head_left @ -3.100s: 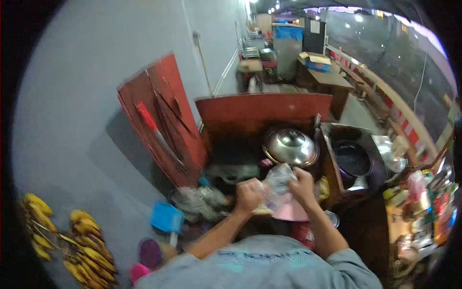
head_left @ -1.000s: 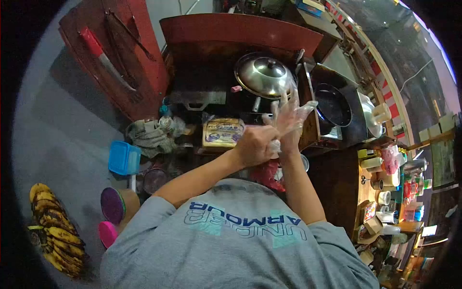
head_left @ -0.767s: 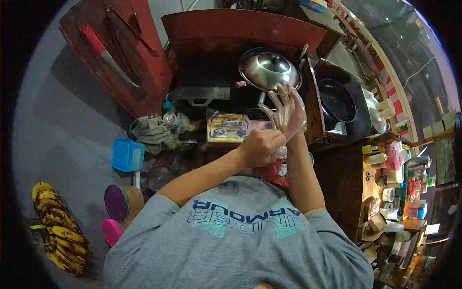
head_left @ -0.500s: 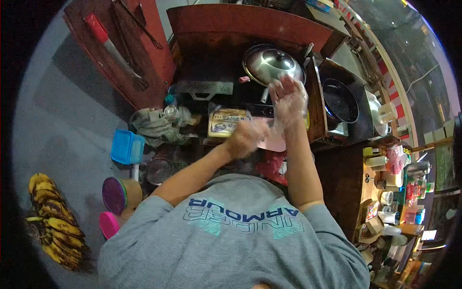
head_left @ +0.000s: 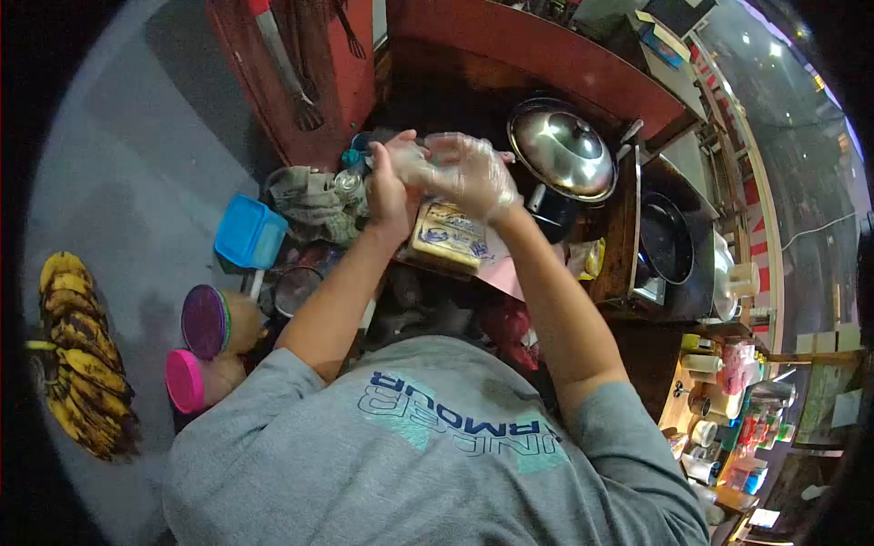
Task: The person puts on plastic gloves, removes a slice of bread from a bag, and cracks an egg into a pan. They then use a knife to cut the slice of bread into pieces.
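Apparently settling the clear glove over the right hand, with fingers stretched out and gripping nothing. Working bare with the left hand, with thumb spread from fingers and palm partly covered; cannot tell whether pinching plastic. Best to press the film down finger by finger, smoothing gently towards the wrist to avoid splitting it. Keep both hands raised over the wrapped pack. Mind the pan handle and domed lid beyond the right wrist, then the wooden partition. Avoid brushing the crumpled cloth leftwards; lift upward for most room.
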The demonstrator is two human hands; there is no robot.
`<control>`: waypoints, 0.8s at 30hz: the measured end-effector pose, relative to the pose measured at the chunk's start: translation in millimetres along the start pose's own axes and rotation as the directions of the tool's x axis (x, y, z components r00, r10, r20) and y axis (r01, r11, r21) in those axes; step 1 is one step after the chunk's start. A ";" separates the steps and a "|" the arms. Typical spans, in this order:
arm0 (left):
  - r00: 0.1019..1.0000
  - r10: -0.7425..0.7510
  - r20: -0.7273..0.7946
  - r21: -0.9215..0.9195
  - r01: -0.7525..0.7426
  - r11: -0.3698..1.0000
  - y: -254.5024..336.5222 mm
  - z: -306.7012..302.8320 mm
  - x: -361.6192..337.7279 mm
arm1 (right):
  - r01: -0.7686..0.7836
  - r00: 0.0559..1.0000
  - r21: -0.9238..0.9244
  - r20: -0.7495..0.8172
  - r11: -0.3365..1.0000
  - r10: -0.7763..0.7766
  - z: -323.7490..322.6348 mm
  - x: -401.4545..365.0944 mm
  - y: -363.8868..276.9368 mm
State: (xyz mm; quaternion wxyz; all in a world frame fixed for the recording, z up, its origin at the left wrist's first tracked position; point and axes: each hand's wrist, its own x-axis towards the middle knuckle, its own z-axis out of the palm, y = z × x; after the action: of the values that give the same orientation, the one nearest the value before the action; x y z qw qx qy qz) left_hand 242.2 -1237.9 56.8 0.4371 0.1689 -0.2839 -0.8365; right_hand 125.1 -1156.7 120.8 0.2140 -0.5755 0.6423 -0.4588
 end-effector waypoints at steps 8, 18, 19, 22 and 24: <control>0.943 -0.261 0.206 0.483 0.135 0.865 -58.5 17.1 -41.8 | -0.313 0.796 0.740 -0.138 0.596 0.589 -13.4 -113.6 78.2; 0.867 -0.423 0.264 0.515 0.244 0.822 -104.4 113.4 -82.1 | -0.152 0.620 0.888 -0.257 0.434 0.742 -105.2 -215.6 75.5; 0.853 -0.441 0.280 0.528 0.247 0.813 -113.5 119.8 -84.0 | -0.129 0.607 0.891 -0.277 0.436 0.745 -113.7 -224.1 68.8; 0.828 -0.436 0.353 0.542 0.199 0.816 -139.8 137.4 -90.4 | -0.013 0.576 0.932 -0.290 0.363 0.764 -136.1 -253.8 62.0; 0.810 -0.451 0.374 0.565 0.187 0.804 -150.1 154.9 -98.8 | 0.071 0.571 0.948 -0.294 0.311 0.767 -142.3 -272.8 68.3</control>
State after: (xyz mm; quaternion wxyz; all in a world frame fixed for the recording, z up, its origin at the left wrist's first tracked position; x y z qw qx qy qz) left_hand 120.0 -1037.0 87.8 0.1383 0.1053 -0.5590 -0.8107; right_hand 40.9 -858.4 64.0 0.3188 0.0448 0.4355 -0.8407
